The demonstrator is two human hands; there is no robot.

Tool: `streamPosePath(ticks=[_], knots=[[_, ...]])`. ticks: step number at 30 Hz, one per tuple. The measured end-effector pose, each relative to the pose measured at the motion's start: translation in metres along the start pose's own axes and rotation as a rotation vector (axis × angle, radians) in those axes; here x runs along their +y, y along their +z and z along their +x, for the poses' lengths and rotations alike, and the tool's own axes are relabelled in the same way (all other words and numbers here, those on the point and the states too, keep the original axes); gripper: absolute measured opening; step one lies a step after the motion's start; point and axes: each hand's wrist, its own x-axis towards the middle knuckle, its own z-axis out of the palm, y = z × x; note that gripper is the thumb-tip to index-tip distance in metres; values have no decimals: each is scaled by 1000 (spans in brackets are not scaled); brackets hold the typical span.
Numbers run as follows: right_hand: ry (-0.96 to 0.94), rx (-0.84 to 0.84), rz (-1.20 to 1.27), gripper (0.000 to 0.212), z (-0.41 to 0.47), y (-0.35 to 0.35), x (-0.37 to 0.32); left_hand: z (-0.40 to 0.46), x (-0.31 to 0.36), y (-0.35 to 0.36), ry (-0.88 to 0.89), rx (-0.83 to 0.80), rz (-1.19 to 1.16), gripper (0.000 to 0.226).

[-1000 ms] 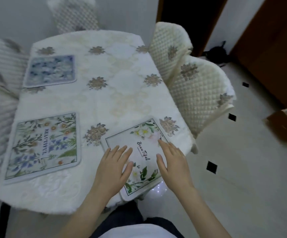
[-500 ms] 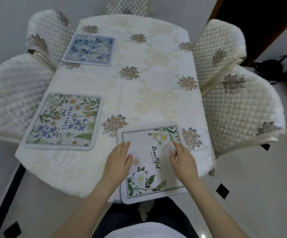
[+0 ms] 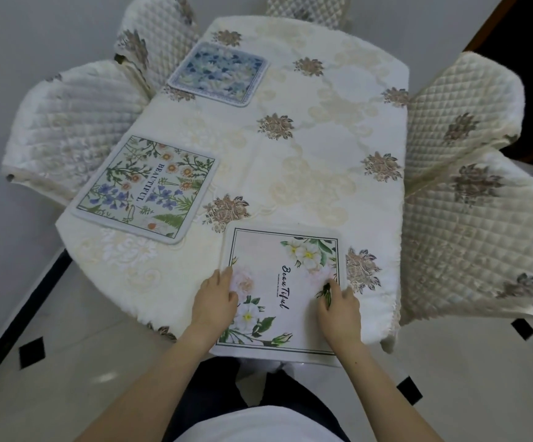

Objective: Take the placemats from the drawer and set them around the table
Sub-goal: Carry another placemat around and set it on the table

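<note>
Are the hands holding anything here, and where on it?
Nothing is gripped. The left hand and right hand rest on the left and right edges of the white-flower placemat, which lies on the table, its near edge overhanging.

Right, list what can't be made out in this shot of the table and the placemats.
Head view only:
- Drawer: out of frame.
- Near edge of the white-flower placemat: hangs past the table edge; what supports it is hidden.
- Small print beside its lettering: too small to read.
- Left hand and right hand: seen from behind, so whether the fingers press or pinch is unclear.
- Far chair: cut off by the top edge.
</note>
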Motion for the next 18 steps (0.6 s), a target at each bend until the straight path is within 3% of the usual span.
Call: streamPosePath(ticks=[5, 12, 14, 18], knots=[[-87, 42, 9, 36, -2, -2, 9, -7, 3, 2, 48, 98, -78, 55], [-76, 48, 391, 43, -2, -16, 25, -11, 3, 0, 25, 297, -458, 43], [-31, 14, 511, 47, 1, -20, 28, -8, 4, -4, 6, 268, -567, 45], [30, -56, 775, 48, -1, -26, 26, 6, 1, -11, -30, 14, -704, 54]])
